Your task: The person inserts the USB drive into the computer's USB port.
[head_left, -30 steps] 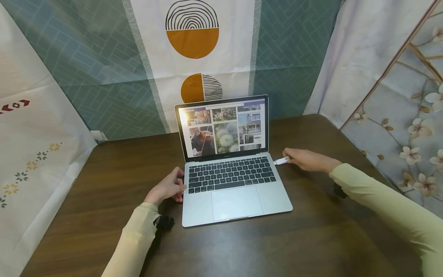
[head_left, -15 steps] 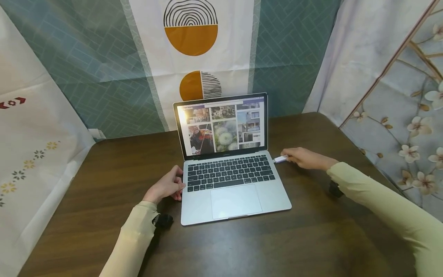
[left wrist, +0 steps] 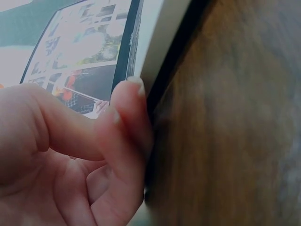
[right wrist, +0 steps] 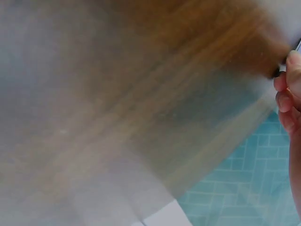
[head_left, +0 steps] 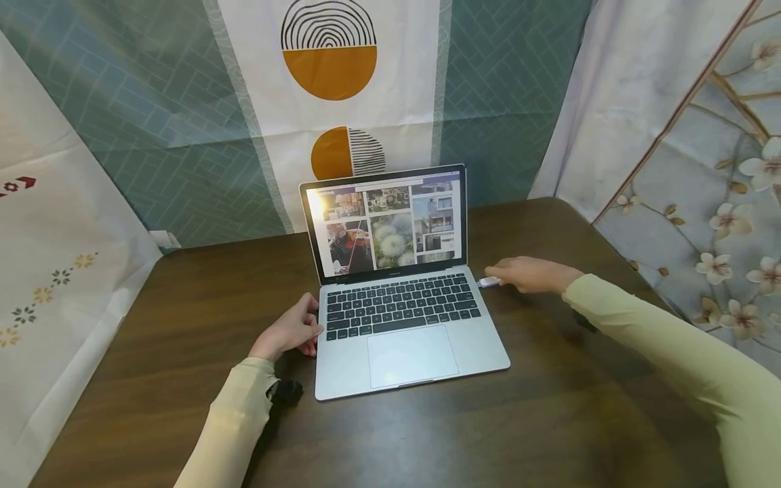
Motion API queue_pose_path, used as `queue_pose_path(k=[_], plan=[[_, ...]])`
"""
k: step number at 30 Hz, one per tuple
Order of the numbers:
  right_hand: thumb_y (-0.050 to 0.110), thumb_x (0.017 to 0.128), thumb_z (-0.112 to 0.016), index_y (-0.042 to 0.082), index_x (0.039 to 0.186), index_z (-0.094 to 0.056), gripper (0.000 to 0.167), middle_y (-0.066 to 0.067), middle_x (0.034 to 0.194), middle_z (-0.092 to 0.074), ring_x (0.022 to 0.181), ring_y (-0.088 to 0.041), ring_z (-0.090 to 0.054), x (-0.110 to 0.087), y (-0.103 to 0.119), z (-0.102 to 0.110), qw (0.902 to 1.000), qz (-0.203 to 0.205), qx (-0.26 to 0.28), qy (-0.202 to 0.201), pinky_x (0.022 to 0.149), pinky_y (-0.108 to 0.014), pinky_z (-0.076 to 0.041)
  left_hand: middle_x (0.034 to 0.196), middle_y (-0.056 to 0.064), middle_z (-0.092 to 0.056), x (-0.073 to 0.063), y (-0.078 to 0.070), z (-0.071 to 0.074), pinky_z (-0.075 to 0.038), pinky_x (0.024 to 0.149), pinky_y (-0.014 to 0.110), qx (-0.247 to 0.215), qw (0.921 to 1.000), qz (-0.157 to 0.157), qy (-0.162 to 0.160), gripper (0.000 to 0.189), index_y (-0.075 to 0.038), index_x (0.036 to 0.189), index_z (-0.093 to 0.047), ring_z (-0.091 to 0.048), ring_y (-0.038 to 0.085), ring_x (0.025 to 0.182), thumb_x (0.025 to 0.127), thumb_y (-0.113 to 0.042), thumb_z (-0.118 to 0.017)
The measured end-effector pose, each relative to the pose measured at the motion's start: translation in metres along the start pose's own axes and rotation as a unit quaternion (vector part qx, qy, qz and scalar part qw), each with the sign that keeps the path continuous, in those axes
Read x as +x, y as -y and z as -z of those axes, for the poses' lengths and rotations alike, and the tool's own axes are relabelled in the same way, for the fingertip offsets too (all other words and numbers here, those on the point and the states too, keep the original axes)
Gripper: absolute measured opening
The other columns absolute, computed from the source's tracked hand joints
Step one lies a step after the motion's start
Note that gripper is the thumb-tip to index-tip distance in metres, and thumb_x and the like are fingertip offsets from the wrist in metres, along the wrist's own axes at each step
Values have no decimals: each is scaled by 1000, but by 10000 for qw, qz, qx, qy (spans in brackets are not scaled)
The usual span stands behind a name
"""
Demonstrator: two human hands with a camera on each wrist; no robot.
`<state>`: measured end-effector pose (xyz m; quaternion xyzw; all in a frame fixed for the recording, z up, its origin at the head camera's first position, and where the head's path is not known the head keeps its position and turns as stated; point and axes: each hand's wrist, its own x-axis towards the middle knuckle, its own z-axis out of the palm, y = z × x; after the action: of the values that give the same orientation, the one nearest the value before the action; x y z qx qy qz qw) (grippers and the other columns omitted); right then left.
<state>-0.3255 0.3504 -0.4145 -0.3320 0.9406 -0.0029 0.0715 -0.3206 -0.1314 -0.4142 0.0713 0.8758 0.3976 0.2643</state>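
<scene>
One wood-grained table (head_left: 427, 434) spans my feed, bearing an open laptop (head_left: 413, 357), the lettering on its screen (head_left: 390, 230) too small for me to read. On the left, I see the left hand (head_left: 289, 332) gripping the laptop's left edge with curled fingers; on the right, the right hand (head_left: 529, 273) pinches a white stick (head_left: 489, 281), its tip at the laptop's far right edge.

Head camera high, left wrist close — laptop (head_left: 403, 298) shared.
</scene>
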Motion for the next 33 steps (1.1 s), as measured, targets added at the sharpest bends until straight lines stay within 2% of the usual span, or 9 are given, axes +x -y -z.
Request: queue_pose_path(k=[5, 8, 17, 23, 29, 33], plan=[[9, 92, -63, 17, 108, -54, 20, 3, 89, -60, 80, -11, -56, -10, -4, -5, 9983, -114, 574, 25, 77, -34, -56, 76, 9, -53, 2, 0, -5, -54, 55, 27, -47, 10000, -20, 11, 46, -5, 130, -30, -57, 17, 53, 94, -7, -58], [8, 92, -62, 17, 110, -56, 21, 3, 92, -61, 82, -12, -56, -16, -7, -6, 9969, -248, 742, -95, 80, -37, -56, 76, 9, -53, 4, -2, -9, -54, 55, 27, -88, 9999, -54, 5, 46, -5, 130, -30, -57, 16, 53, 94, -8, -59], [8, 93, -61, 13, 113, -54, 22, -2, 98, -63, 83, -13, -57, -24, -11, -12, 9964, -169, 710, -427, 80, -40, -56, 77, 9, -54, 5, -5, -11, -54, 55, 26, -15, 10000, 38, -70, 46, -6, 132, -31, -57, 16, 53, 95, -8, -59], [5, 90, -63, 14, 108, -53, 23, 1, 91, -59, 76, -10, -53, -34, -14, -13, 9954, -369, 654, -593, 68, -30, -51, 76, 8, -54, 3, -5, -9, -54, 55, 26, -35, 10000, -3, 4, 46, -5, 132, -30, -58, 16, 53, 95, -8, -58], [8, 93, -61, 12, 112, -52, 21, -2, 95, -61, 79, -12, -55, -23, -11, -13, 9955, -204, 661, -647, 73, -34, -53, 75, 8, -52, -2, -1, 0, -54, 55, 27, 40, 9999, 65, -91, 45, -5, 131, -30, -57, 16, 52, 95, -7, -57], [8, 92, -62, 13, 111, -53, 22, -1, 95, -61, 78, -11, -55, -13, -8, -12, 9965, -143, 555, -602, 75, -35, -55, 75, 8, -52, -4, 0, 1, -54, 55, 26, 18, 10000, 38, -66, 45, -4, 132, -29, -57, 15, 52, 95, -7, -57]])
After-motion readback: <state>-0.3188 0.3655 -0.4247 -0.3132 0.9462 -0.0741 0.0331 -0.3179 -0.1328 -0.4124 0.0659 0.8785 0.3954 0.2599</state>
